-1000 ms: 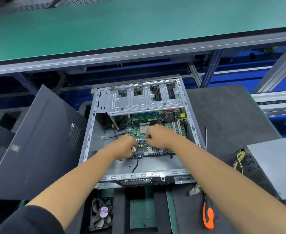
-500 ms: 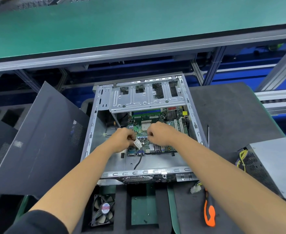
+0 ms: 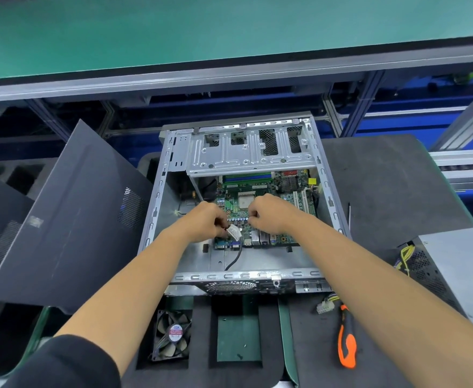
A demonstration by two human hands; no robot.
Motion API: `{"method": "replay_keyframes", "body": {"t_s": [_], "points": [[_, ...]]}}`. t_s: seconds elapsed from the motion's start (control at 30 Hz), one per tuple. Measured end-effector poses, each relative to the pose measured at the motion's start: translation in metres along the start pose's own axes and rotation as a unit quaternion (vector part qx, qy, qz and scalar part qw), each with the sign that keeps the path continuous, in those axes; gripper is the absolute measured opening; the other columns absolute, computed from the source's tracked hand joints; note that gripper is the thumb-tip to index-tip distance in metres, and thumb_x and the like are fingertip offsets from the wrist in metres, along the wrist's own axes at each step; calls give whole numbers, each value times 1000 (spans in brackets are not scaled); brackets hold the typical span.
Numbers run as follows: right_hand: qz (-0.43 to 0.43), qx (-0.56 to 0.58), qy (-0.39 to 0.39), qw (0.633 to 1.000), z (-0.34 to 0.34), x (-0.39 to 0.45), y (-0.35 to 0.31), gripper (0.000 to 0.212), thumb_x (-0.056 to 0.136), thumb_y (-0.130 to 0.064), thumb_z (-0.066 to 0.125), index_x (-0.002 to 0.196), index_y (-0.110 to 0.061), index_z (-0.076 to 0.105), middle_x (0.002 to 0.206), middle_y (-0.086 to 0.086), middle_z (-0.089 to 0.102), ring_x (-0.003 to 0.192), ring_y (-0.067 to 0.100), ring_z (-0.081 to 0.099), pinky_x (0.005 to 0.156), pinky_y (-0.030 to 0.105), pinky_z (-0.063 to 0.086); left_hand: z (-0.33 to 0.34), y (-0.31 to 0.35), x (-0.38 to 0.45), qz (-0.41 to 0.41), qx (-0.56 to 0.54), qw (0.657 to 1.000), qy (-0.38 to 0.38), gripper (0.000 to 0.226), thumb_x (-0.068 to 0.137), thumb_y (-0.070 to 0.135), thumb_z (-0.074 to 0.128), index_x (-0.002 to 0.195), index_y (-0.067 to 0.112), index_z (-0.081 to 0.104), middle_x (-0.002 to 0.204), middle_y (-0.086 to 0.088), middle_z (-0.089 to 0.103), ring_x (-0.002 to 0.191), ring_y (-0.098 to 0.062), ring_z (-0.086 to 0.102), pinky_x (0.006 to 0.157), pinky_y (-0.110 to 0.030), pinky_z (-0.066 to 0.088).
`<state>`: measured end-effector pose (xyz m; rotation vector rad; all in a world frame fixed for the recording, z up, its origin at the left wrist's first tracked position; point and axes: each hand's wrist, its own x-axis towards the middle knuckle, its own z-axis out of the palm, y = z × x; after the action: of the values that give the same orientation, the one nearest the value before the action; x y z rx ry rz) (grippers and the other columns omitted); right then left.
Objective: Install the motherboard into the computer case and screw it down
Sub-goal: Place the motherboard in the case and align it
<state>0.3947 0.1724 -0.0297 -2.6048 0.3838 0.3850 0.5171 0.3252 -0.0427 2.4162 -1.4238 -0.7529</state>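
The open metal computer case (image 3: 246,275) lies flat on a dark foam mat. The green motherboard (image 3: 260,189) sits inside it, partly under the silver drive cage (image 3: 252,152). My left hand (image 3: 206,222) pinches a white connector (image 3: 234,232) over the board's near left part. A black cable (image 3: 233,259) runs from the connector down to the case floor. My right hand (image 3: 271,214) hovers over the board just right of the connector, its fingers curled tight. I see nothing in it.
The case's dark side panel (image 3: 70,219) leans at the left. A grey power supply (image 3: 453,270) with yellow wires sits at the right. An orange-handled screwdriver (image 3: 347,340) and a loose white plug (image 3: 324,306) lie at the near right. A small fan (image 3: 172,334) rests in a foam slot.
Both hands have moved farther into the case, from the board's near edge toward its middle. The white connector now shows clearly in my left hand, and my hands have drawn slightly apart.
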Motion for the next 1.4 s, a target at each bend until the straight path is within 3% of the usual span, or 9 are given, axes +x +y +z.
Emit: {"method": "replay_keyframes", "body": {"t_s": [0.2, 0.33, 0.47, 0.6, 0.77, 0.97, 1.2, 1.4], "points": [[0, -1, 2, 1000, 1, 1, 2, 22, 91, -15, 52, 79, -4, 67, 76, 11, 68, 68, 25, 62, 67, 38, 55, -1, 0, -3, 16, 2, 1000, 6, 10, 81, 6, 67, 88, 12, 72, 77, 2, 66, 72, -15, 59, 61, -21, 42], [0, 0, 2, 1000, 1, 1, 2, 23, 91, -15, 52, 71, -9, 63, 71, 7, 65, 63, 21, 57, 65, 36, 53, -1, 2, -1, -4, -34, 999, 21, 18, 80, -4, 60, 85, 7, 74, 74, -3, 68, 72, -16, 64, 66, -25, 51], [5, 5, 0, 1000, 1, 1, 2, 23, 90, -13, 52, 76, -3, 66, 74, 14, 67, 61, 21, 54, 63, 35, 51, 1, 3, 0, -16, -47, 999, -16, 20, 74, -4, 66, 84, 9, 77, 68, 1, 68, 60, -2, 59, 53, -7, 44], [2, 3, 1, 1000, 1, 1, 2, 23, 91, -14, 52, 74, -5, 64, 74, 12, 67, 63, 22, 56, 66, 37, 52, 0, 2, 0, -20, -39, 999, -20, 20, 71, -3, 71, 85, 10, 77, 65, 4, 65, 57, 1, 55, 49, -4, 38], [1, 4, 3, 1000, 1, 0, 1, 23, 91, -14, 51, 76, -5, 66, 75, 11, 68, 69, 26, 62, 66, 36, 54, 3, 1, 1, -8, -18, 1000, 0, 15, 74, -1, 70, 86, 7, 76, 77, -5, 70, 67, -12, 59, 56, -13, 40], [-3, -5, 8, 1000, 0, -1, 1, 23, 90, -15, 51, 70, -8, 61, 65, 5, 59, 60, 19, 51, 62, 34, 50, 8, 2, 2, 15, 36, 999, -24, 6, 76, -1, 65, 77, 2, 71, 75, -10, 68, 66, -17, 54, 60, -27, 44], [-2, -1, 4, 1000, 0, 0, 1, 23, 90, -14, 51, 69, -9, 60, 67, 7, 61, 61, 22, 53, 61, 33, 50, 10, 6, 2, 20, 78, 996, -43, 16, 73, -5, 56, 64, 8, 57, 67, -8, 58, 68, -24, 51, 60, -34, 41], [-2, 2, 3, 1000, 0, 1, 0, 24, 91, -14, 51, 69, -10, 60, 64, 4, 58, 58, 20, 52, 58, 30, 47, 13, 7, 4, 31, 78, 996, -44, 9, 72, -6, 56, 70, -1, 62, 77, -15, 63, 76, -29, 55, 69, -41, 46]]}}
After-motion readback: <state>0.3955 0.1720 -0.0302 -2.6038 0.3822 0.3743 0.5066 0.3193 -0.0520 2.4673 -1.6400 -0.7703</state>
